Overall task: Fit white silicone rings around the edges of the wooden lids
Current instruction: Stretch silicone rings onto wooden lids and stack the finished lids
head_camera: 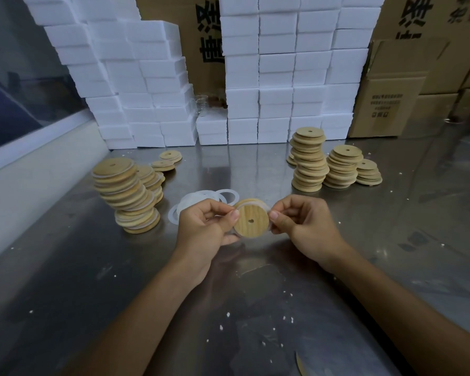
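Both hands hold one round pale wooden lid [251, 221] above the dull, scuffed metal tabletop [255, 164]; its flat grained face, pierced by a small centre hole, is turned toward the camera. The left hand [205, 226] grips the lid's left rim, thumb on the face and fingers curled behind. The right hand [303, 226] pinches the right rim, where a thin translucent white silicone ring [266, 208] shows along the lid's top and right edge; how far round it is seated cannot be told.

Just behind the left hand lies a loose heap of flat white silicone rings [201, 198]. Farther left of the grip leans a crooked stack of ringed wooden lids [126, 194], white bands showing between the discs. Well to the right and behind stand three neater stacks of bare wooden lids [334, 164]. Beyond everything rise walls of rough white foam blocks [277, 74] and brown cardboard boxes [391, 104]. White crumbs dot the table.
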The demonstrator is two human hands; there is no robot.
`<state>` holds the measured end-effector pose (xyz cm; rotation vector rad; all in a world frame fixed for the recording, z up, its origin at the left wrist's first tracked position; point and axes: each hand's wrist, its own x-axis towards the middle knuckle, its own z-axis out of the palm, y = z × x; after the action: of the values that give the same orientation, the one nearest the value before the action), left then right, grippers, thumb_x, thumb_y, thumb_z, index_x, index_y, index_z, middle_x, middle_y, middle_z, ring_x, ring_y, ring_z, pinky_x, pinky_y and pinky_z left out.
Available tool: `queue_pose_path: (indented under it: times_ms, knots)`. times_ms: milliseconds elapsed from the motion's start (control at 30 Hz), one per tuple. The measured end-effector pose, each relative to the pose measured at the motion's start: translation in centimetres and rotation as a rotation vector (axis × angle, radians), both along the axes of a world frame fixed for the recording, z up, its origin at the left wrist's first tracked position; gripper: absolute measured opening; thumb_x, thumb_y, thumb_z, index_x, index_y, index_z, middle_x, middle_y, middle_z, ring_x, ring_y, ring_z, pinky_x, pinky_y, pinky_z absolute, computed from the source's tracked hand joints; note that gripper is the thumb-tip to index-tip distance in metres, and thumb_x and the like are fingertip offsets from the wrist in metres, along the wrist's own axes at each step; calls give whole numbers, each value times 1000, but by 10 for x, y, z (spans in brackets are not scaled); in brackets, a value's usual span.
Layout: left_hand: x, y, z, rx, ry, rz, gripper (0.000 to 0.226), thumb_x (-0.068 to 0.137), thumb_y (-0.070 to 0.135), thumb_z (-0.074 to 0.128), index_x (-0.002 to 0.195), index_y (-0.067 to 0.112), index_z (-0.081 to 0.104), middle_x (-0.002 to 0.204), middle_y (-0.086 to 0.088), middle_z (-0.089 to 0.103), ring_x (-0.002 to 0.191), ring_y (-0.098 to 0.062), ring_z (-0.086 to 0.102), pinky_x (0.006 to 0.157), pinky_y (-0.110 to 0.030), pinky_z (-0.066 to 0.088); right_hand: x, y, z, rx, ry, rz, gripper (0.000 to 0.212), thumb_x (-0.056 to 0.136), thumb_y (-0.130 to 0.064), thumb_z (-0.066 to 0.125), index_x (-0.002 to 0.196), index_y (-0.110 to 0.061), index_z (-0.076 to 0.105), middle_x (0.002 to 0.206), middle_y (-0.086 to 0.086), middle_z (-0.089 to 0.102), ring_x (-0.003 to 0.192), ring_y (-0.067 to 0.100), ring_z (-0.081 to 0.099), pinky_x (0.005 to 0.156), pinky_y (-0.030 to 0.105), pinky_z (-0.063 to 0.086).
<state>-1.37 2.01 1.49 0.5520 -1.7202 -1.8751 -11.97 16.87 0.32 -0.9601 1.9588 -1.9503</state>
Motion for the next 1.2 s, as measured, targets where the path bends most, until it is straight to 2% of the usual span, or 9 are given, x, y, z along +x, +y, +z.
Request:
queue_pose_path:
  times_ms: [133,300,467,533,667,800,900,1000,1200]
  knots:
    - [-1,-2,1,89,22,29,15,87,-6,64,76,3,60,97,-24,69,90,-33,72,78,-53,59,3,-2,-3,5,-31,29,9,90,-7,68,83,-1,68,74,12,72,67,13,68,62,24,57]
    - [-2,-6,-1,158,33,-4,16,88,-6,62,76,3,58,102,-23,67,96,-33,70,79,-53,59,3,-5,-7,18,-21,50,8,88,-5,70,82,-7,64,72,7,72,68,19,71,57,24,56]
    - [-2,-5,-6,-236,-3,34,18,85,-3,69,76,11,61,82,-10,73,79,-25,72,73,-51,61,3,-4,-7,1,117,-57,11,91,-5,67,83,-11,62,68,2,69,64,14,66,58,32,52]
    - [-1,-6,-7,-389,34,51,20,83,-2,71,77,14,60,82,-4,71,78,-21,72,71,-52,60,4,-4,-7,4,194,-88,11,92,-8,67,86,-14,61,68,-2,66,61,16,65,57,39,52]
    - [-1,-8,-11,-663,96,52,23,82,10,73,81,26,56,85,17,64,79,-7,68,63,-40,61,7,-4,-10,-2,287,-71,16,94,-12,63,88,-26,57,76,3,62,51,23,60,50,43,50]
    - [-2,-8,-14,-647,143,1,12,85,24,65,82,27,55,84,12,63,76,-17,69,58,-49,58,6,-5,-12,19,374,-77,17,95,-15,61,90,-29,56,74,8,61,50,25,60,50,45,50]
    - [-2,-8,-12,-643,153,-6,10,88,26,62,82,30,55,83,12,64,74,-18,69,57,-50,58,6,-4,-11,21,440,-81,12,96,-14,59,93,-25,55,77,-2,61,50,20,61,49,40,50]
    - [-2,-9,-12,-653,148,1,20,90,15,64,83,31,56,86,12,64,77,-18,69,59,-49,59,7,-5,-10,13,454,-77,13,97,-12,59,94,-24,55,79,-13,61,53,18,63,50,35,50]
    - [-2,-10,-13,-687,113,10,32,86,1,67,77,30,56,86,14,65,86,-13,68,71,-46,60,8,-6,-9,3,410,-49,12,97,-18,62,95,-29,57,86,-13,64,56,17,65,50,23,48]
